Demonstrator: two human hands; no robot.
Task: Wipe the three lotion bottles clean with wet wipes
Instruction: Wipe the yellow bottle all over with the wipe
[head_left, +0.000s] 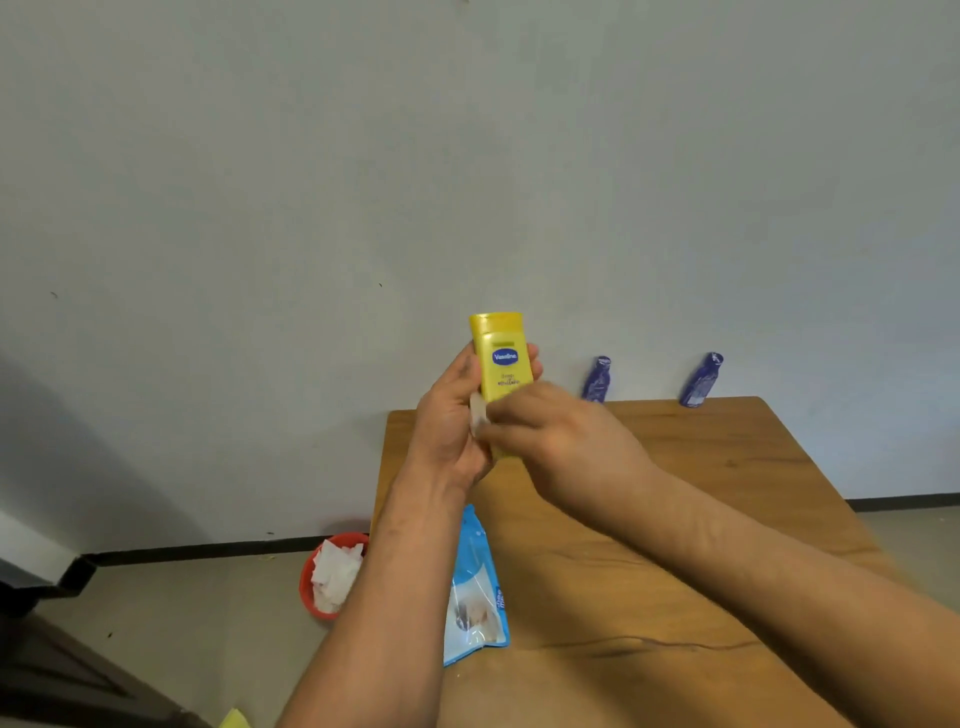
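Yellow bottle (503, 364) between wiping hands (498, 421)

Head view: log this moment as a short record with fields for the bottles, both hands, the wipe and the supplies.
held bottle: yellow lotion bottle, upright, cap on top
left hand: grips the yellow lotion bottle from behind
right hand: holds a wet wipe against the bottle's lower part
other bottles: two blue bottles at the far edge of the table, apart, untouched
wipes pack: blue, lying by the table's left edge
bin: red, on the floor, holding crumpled white wipes
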